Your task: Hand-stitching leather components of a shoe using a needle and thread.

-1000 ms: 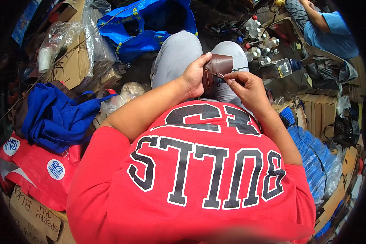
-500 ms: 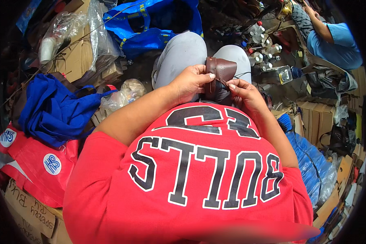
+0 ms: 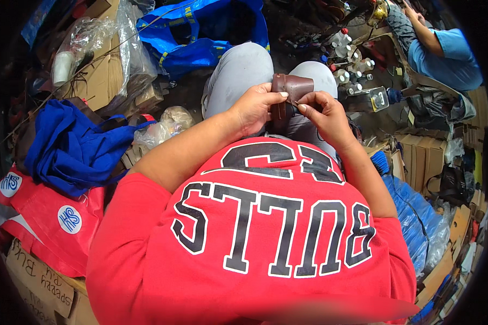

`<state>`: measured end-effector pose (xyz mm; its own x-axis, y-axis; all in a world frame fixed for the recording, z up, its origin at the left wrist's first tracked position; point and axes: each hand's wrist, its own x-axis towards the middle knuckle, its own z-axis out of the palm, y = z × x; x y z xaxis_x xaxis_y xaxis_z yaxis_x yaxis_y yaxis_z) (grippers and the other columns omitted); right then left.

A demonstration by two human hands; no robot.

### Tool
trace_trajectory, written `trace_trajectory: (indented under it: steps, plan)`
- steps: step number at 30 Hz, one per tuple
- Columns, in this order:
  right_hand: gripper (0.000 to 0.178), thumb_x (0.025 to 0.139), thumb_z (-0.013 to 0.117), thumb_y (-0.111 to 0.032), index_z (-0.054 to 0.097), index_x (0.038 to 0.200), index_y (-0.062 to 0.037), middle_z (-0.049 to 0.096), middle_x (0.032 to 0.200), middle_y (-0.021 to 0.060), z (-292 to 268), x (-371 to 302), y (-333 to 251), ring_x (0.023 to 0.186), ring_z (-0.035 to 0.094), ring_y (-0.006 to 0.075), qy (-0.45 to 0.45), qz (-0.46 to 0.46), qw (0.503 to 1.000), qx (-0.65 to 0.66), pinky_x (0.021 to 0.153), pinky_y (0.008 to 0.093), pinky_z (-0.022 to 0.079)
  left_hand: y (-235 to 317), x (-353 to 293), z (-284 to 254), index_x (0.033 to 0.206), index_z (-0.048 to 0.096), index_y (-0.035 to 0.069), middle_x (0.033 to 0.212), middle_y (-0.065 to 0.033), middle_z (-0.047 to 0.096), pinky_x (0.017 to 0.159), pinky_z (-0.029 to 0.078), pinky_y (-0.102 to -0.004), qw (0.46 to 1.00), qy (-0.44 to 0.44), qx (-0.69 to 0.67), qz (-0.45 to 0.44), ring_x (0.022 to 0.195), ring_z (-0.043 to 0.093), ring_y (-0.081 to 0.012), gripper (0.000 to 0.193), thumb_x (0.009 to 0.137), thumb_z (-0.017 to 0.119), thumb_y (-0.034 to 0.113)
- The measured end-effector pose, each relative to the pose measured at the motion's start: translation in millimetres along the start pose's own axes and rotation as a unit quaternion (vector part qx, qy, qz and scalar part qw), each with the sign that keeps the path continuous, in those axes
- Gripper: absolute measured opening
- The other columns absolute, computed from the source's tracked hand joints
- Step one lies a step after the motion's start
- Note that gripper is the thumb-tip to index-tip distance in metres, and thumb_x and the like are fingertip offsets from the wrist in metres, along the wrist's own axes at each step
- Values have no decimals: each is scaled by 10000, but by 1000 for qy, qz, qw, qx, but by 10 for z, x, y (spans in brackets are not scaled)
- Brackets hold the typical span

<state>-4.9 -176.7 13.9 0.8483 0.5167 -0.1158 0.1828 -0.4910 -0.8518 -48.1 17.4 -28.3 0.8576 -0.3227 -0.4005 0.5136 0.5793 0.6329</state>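
A brown leather shoe upper [image 3: 299, 84] with small holes and a seam stands over my lap, between my grey-trousered knees. My left hand [image 3: 255, 108] grips its left edge, thumb on the leather and fingers curled behind. My right hand [image 3: 326, 115] is closed in a pinch at the lower right edge of the upper. A thin brown strip, like a lace end, shows at those fingertips; most of it is covered by them. The lower part of the upper is partly hidden behind my hands.
A blue bag [image 3: 200, 32] gapes beyond my knees. Bottles [image 3: 358, 67] stand ahead on the right, near a person in blue [image 3: 444, 59]. Blue cloth [image 3: 81, 146] and a red bag [image 3: 49, 211] lie left; cardboard [image 3: 423, 157] and blue plastic [image 3: 412, 216] are at right.
My right hand has risen and turned, its pinch now closer against the leather edge. The dark strand that trailed to its right no longer shows there. My left hand keeps its grip.
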Motion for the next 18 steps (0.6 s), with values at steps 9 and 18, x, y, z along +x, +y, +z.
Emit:
trace_trajectory:
  steps: [9, 18]
  plan:
    - [72, 832, 631, -56, 596, 844, 6, 565, 822, 53, -197, -292, 21, 753, 533, 118, 1, 48, 999, -22, 694, 254, 436, 125, 177, 194, 1102, 568, 51, 973, -106, 647, 780, 508, -350, 991, 1, -83, -105, 884, 630, -207, 325, 866, 584, 273]
    - [81, 933, 518, -149, 502, 964, -75, 530, 1187, 56, -298, -101, 256, 796, 568, 80, 34, 66, 972, 223, 659, 226, 440, 25, 300, 49, 1144, 548, 2, 1033, -168, 640, 908, 487, -430, 977, -56, -198, -63, 939, 638, -288, 358, 829, 551, 172]
